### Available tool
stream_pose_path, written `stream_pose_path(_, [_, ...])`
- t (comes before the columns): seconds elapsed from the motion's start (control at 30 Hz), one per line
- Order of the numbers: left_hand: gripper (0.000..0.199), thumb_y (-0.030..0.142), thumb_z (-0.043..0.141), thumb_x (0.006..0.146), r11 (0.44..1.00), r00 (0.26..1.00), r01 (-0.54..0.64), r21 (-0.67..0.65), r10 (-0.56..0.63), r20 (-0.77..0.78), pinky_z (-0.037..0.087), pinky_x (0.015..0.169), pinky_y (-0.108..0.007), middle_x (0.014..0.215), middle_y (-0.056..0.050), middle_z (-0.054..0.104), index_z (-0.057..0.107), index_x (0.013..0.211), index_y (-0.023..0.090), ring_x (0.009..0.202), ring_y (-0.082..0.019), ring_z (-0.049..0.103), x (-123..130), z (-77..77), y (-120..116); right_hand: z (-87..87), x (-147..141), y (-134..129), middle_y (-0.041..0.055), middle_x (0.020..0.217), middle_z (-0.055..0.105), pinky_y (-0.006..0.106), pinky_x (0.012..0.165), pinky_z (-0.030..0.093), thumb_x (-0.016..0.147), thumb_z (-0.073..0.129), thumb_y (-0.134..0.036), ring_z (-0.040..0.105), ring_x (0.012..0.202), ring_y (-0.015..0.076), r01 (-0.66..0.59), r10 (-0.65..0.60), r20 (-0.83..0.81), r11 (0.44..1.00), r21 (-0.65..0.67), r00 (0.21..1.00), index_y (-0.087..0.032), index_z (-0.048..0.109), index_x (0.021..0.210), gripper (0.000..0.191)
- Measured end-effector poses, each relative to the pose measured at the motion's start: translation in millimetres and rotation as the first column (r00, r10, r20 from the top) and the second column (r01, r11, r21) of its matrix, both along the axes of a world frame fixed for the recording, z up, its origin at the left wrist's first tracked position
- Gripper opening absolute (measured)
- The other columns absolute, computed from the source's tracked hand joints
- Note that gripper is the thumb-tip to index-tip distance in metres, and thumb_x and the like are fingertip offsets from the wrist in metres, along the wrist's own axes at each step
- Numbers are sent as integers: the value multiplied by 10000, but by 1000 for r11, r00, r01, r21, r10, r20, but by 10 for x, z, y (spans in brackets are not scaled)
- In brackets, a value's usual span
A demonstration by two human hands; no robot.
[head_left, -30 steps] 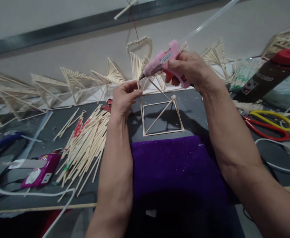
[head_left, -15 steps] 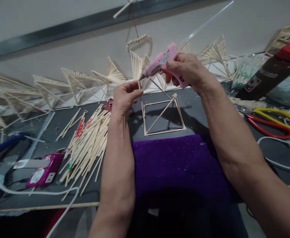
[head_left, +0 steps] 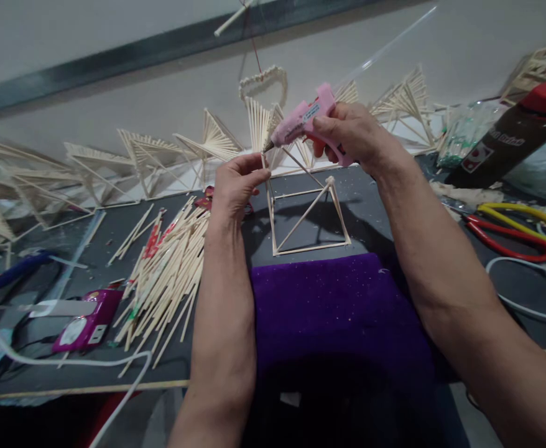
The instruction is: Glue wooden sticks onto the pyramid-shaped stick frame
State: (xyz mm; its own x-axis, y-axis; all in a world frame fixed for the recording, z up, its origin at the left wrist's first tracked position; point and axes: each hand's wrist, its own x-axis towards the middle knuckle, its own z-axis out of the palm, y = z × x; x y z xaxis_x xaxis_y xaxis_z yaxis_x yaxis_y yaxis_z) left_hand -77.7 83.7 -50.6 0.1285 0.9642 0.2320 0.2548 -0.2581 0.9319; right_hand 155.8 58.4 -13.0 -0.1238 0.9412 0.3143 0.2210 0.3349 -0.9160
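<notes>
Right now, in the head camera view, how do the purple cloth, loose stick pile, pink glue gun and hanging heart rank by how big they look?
Largest to smallest:
Purple cloth
Loose stick pile
Pink glue gun
Hanging heart

The person's right hand (head_left: 354, 134) hides part of the pink glue gun's (head_left: 301, 121) handle, and the label print is too small to read; whether the nozzle touches the stick (head_left: 264, 163) pinched by the left hand (head_left: 238, 183) cannot be told. The left forearm (head_left: 226, 298) covers one side of the stick pile (head_left: 165, 274), while the right edge cuts off the red-capped bottle (head_left: 497, 146), its lettering blurred.
</notes>
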Motion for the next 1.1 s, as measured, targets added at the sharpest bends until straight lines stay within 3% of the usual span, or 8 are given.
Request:
stream_pose_path(0.27, [393,236,714,631,1000,1000,-13,-2,13,-3,447,473,-220,1016,-67,741,729,1021,184,760,-190,664,11,12,-3,-37,13,28,16,598,634,228,346,278,852,598,-356,443,418,97,-14,14,-20,1000,-10,1000,-179,627,691,241])
stream_pose_path(0.43, [394,224,709,627,1000,1000,-4,5,4,9,428,463,-209,1003,-69,738,732,1018,179,755,-181,655,10,15,-11,-63,52,73,31,575,627,217,309,249,847,602,-321,432,381,91,75,-75,-26,997,10,997,-148,635,672,249])
stream_pose_path(0.7, [373,245,727,610,1000,999,-8,-12,9,38,393,460,-204,970,-71,734,736,974,164,717,-160,627,47,68,-62,-20,263,12,-15,649,642,176,419,365,924,548,-336,527,476,69,208,-198,-311,978,-2,929,-165,594,854,190])
stream_pose_path(0.8, [389,246,739,590,1000,998,-21,-21,22,60,387,469,-204,961,-68,732,737,970,162,717,-155,617,62,86,-69,-20,402,-102,-32,610,590,178,434,375,921,563,-332,506,481,67,244,-250,-312,968,-57,917,-165,602,861,182])
stream_pose_path(0.9, [390,250,740,576,999,997,-21,-36,24,72,375,479,-208,950,-71,728,740,954,153,709,-147,604,59,102,-67,-128,551,-230,-11,573,576,179,406,361,865,639,-327,505,476,80,318,-352,-247,933,-170,903,-144,621,797,196])
stream_pose_path(1.0, [399,253,742,565,999,995,-19,-42,23,93,365,487,-214,936,-66,725,741,951,154,700,-143,592,48,116,-71,-335,668,-331,12,548,580,183,369,363,843,647,-281,531,462,97,437,-521,-262,841,-319,812,-126,617,747,185])
stream_pose_path(1.1, [361,251,745,562,1000,993,-7,-28,10,116,369,496,-221,911,-61,719,741,911,159,691,-138,581,46,126,-86,-557,719,-380,17,587,606,182,389,410,828,640,-214,546,462,90,430,-579,-280,784,-447,765,-112,617,744,133])
